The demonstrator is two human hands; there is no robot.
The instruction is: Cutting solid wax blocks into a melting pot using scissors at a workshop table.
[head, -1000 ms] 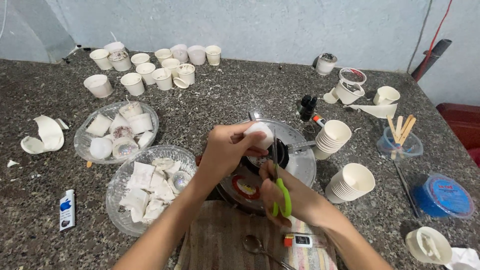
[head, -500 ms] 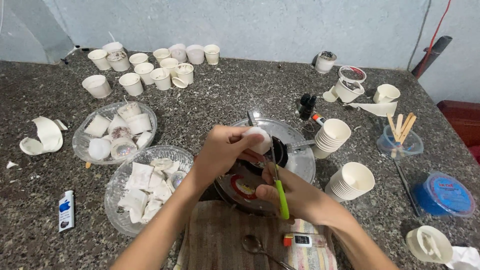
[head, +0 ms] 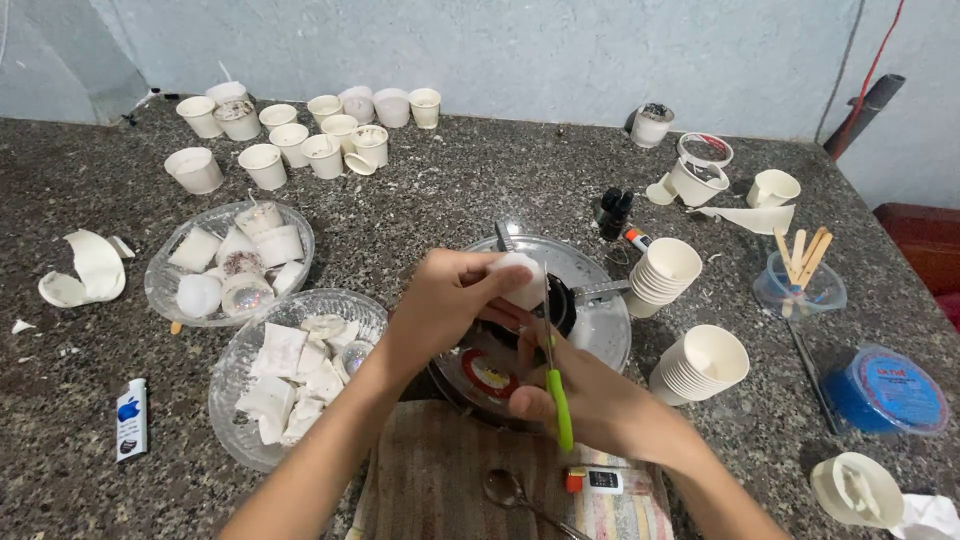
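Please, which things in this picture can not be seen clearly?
- Head view: the white cup is mostly covered by the left hand.
- The scissors handles are hidden inside the right hand.
- The spoon handle is cut off by the bottom edge.

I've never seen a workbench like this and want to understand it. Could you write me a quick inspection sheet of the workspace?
Surface: speckled stone counter.
Job's things: small white cup; green-handled scissors, blades at the cup, over a round metal tray.
Clutter: loose cups, two glass bowls of pieces, cup stacks, lighter.
Grippers: left hand holds the cup; right hand holds the scissors.
Cables: red cable.
Surroundings: pale wall.
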